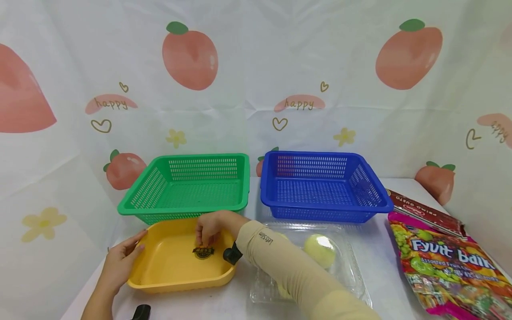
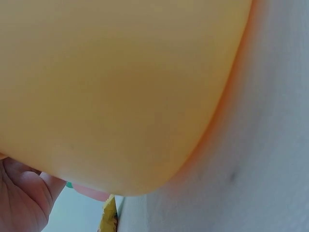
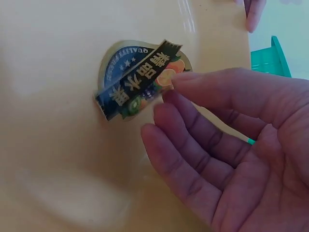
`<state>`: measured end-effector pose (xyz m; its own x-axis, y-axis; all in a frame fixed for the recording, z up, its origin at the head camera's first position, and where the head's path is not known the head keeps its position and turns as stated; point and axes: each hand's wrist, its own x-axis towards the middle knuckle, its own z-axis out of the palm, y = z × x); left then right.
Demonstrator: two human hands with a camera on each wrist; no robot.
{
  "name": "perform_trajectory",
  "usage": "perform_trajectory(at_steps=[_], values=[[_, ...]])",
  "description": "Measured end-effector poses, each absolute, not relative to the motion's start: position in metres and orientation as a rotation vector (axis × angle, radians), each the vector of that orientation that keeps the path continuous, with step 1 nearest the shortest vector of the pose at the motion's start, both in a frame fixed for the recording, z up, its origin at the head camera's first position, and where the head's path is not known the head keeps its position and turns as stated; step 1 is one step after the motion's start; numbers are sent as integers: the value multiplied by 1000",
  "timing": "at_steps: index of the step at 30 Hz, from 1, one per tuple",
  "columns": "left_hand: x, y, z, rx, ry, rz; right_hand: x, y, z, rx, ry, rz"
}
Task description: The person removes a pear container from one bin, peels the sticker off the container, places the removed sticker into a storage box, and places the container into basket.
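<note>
A yellow plastic basin (image 1: 172,262) stands on the table at front left. My left hand (image 1: 120,262) holds its left rim, and the same hand (image 2: 24,198) appears at the edge of the left wrist view under the basin wall. Inside the basin my right hand (image 1: 210,229) pinches the edge of a fruit label sticker (image 3: 140,79) between thumb and forefinger. The sticker is dark blue and gold with Chinese lettering and printed fruit. In the right wrist view the other fingers of my right hand (image 3: 231,145) curl loosely below it.
Behind stand a green basket (image 1: 204,193) and a blue basket (image 1: 312,191). A clear plastic clamshell box (image 1: 356,271) with pale yellow-green round fruit (image 1: 320,250) lies under my right forearm. At right lie a candy bag (image 1: 444,262) and a dark red packet (image 1: 426,213).
</note>
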<state>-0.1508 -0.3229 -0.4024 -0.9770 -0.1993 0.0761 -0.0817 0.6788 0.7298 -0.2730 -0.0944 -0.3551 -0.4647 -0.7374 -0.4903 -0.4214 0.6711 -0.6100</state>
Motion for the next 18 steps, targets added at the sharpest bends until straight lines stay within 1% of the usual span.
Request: perform_trajectory(at_steps=[18], values=[[-149, -320, -400, 243, -2738, -1196, -273, -98, -359, -919, 2127, -501]])
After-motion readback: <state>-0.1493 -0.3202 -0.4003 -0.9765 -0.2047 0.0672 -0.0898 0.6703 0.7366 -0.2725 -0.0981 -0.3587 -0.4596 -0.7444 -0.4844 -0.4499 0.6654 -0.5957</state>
